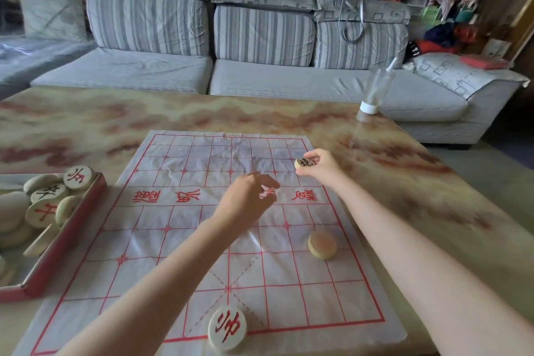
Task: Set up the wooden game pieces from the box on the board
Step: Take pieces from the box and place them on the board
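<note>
A thin white board sheet point(179, 240) with a red grid lies flat on the table. My right hand point(319, 165) pinches a round wooden piece with a black character point(303, 163) above the far right part of the grid. My left hand point(248, 196) hovers over the middle of the sheet, fingers loosely curled, holding nothing. A piece with a red character point(227, 328) sits on the near edge line at the centre. Another piece point(322, 244), face blurred, lies on the right half. The red box point(66, 243) at the left holds several more pieces point(43, 208).
The marble-patterned table point(86, 124) carries a clear plastic cup point(375, 89) standing upside down at its far right edge. A grey striped sofa point(260, 46) runs behind the table, with bags and clutter at its right end.
</note>
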The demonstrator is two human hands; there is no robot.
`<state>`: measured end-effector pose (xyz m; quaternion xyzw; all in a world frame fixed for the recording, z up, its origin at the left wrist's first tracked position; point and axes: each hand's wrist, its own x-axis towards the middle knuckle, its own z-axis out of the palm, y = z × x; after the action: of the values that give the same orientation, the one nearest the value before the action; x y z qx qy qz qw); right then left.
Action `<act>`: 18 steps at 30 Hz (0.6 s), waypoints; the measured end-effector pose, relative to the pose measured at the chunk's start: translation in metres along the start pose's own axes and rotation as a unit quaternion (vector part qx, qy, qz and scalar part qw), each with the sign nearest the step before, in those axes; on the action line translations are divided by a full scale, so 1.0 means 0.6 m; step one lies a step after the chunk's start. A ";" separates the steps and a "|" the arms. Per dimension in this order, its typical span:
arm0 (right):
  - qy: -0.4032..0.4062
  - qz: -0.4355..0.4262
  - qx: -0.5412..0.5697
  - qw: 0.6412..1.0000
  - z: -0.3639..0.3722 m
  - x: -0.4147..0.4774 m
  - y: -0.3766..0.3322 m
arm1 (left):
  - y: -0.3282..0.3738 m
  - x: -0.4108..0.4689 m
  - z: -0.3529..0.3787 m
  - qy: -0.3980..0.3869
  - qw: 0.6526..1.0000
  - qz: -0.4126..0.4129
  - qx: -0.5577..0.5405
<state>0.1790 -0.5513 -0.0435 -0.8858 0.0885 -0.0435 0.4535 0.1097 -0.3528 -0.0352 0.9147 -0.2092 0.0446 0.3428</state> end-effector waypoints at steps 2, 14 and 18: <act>0.007 0.005 -0.024 1.000 0.019 0.039 -0.003 | -0.018 0.009 -0.010 0.007 1.000 -0.016 0.016; 0.063 -0.032 -0.155 0.985 0.058 0.108 -0.011 | -0.073 0.011 -0.018 0.021 0.999 -0.015 0.033; 0.061 -0.017 -0.160 0.985 0.063 0.104 -0.002 | -0.082 0.003 -0.024 0.031 0.999 -0.014 0.022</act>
<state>0.2462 -0.5326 -0.0649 -0.9439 0.1065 -0.0905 0.2993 0.1327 -0.3105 -0.0537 0.9232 -0.1843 0.0728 0.3293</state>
